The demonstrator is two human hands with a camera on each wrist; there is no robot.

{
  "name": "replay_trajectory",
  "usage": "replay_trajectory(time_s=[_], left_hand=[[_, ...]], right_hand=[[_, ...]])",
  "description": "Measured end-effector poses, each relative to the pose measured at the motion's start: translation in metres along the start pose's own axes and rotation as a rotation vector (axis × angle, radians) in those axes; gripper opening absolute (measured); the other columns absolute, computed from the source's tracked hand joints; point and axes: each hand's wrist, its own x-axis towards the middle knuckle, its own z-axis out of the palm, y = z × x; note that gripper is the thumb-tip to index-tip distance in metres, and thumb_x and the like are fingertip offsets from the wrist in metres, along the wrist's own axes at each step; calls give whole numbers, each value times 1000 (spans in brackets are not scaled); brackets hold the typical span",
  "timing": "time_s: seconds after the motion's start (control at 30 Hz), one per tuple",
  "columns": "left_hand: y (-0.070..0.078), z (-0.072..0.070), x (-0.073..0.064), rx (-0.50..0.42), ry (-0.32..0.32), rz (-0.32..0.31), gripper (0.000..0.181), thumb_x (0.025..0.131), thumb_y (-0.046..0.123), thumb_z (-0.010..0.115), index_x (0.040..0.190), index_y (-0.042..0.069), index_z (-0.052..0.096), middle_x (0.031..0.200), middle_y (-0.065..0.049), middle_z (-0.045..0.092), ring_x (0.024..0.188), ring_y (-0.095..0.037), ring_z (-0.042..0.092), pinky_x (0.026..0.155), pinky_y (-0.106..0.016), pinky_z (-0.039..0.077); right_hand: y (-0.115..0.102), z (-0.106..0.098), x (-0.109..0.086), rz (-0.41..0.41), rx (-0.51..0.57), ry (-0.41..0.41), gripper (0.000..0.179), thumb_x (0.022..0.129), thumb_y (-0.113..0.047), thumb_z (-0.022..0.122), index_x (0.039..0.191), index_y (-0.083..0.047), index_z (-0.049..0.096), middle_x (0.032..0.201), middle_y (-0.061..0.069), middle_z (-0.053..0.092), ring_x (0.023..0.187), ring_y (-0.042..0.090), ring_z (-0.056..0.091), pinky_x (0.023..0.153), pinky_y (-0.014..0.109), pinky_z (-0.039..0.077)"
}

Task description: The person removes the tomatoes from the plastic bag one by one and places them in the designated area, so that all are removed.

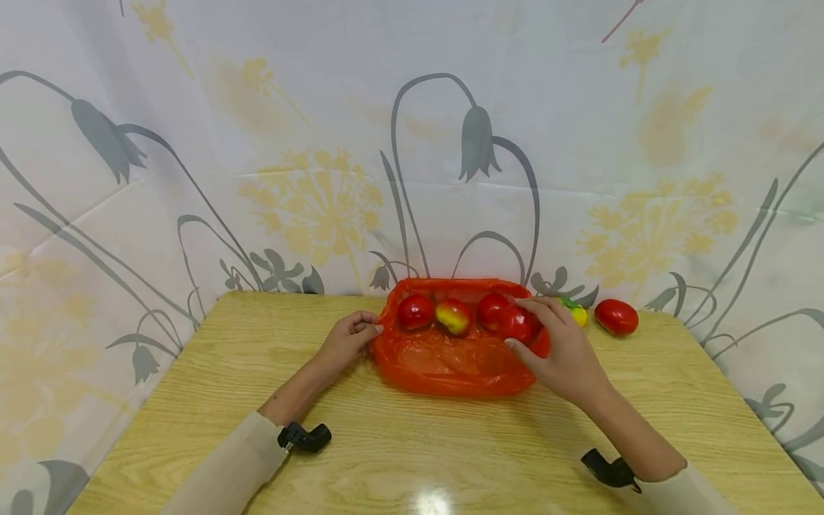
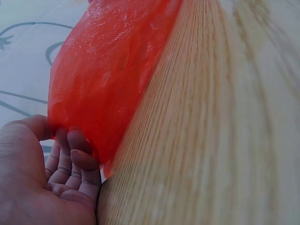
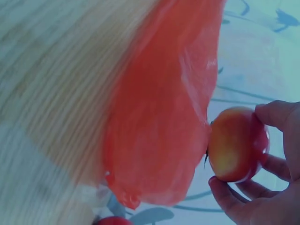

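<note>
An orange-red plastic bag (image 1: pixel 450 361) lies spread on the table with its mouth facing up. My left hand (image 1: pixel 347 340) pinches its left rim between thumb and fingers; the left wrist view shows the thin bag wall (image 2: pixel 103 79) rising from that grip. With thumb and fingertips my right hand (image 1: pixel 563 354) holds a red and yellow apple (image 3: pixel 236 143) over the bag's right side, close to the rim. Inside the bag sit a red apple (image 1: pixel 415 312), a red-yellow apple (image 1: pixel 453 317) and another red fruit (image 1: pixel 492 310), partly covered by the held apple.
Right of the bag, a yellow fruit with a green top (image 1: pixel 577 315) shows partly behind my right hand. Farther right lies a red oval fruit (image 1: pixel 616 317). A flower-patterned cloth (image 1: pixel 335 107) hangs behind the wooden table (image 1: pixel 386 450).
</note>
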Motion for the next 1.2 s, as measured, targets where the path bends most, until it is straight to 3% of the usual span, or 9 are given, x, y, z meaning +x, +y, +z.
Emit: replay_trajectory(time_s=[0.37,0.47,0.6,0.7,0.73,0.8,0.87,0.97,1.2], left_hand=[[2,1,0,-4,0,2,23,105,10,62,121,-6,59,83,2,66,70,-17,53,63,-24,48],[2,1,0,-3,-1,2,23,105,10,62,121,-6,59,83,2,66,71,-16,54,63,-24,49],[1,1,0,5,3,7,23,105,10,62,121,-6,60,83,2,66,71,-16,54,63,-24,49],[0,1,0,9,6,10,24,104,10,63,121,-7,60,82,2,65,71,-16,53,63,-24,48],[0,1,0,10,7,10,24,104,10,63,121,-7,60,82,2,65,71,-16,53,64,-24,48],[0,1,0,8,10,8,23,104,9,63,120,-6,60,81,2,65,71,-16,53,64,-24,47],[0,1,0,13,13,9,23,104,9,63,120,-6,60,81,2,65,71,-16,53,64,-24,47],[-1,1,1,21,16,10,23,104,8,63,120,-6,60,81,2,65,71,-16,53,64,-24,48],[-1,1,2,35,20,15,26,104,9,64,122,-8,59,80,3,63,70,-15,52,63,-24,46]], right_hand=[[12,-14,3,3,-46,70,61,86,-12,87,141,-5,61,138,16,59,120,35,61,91,50,61],[16,-17,3,17,-54,87,61,86,-12,88,141,-6,62,135,15,60,116,33,62,91,30,58],[20,-22,5,45,-31,97,61,86,-9,87,140,-3,60,134,18,60,115,35,62,89,32,60],[22,-25,6,69,-11,102,62,86,-8,87,141,-1,59,135,21,58,115,38,61,85,54,62],[23,-26,6,77,-15,105,62,86,-9,87,141,-1,58,136,21,58,115,38,60,85,53,62],[27,-28,6,86,-18,112,63,87,-9,87,142,-1,58,137,22,57,115,38,60,84,46,63],[31,-31,7,88,-12,122,63,87,-8,87,142,0,58,137,22,57,114,38,59,84,27,60],[39,-34,7,91,-3,136,63,87,-7,87,142,1,57,137,23,56,111,36,58,83,4,44],[51,-41,7,100,-10,183,60,89,-9,85,142,2,60,133,24,58,104,34,55,79,1,37]])
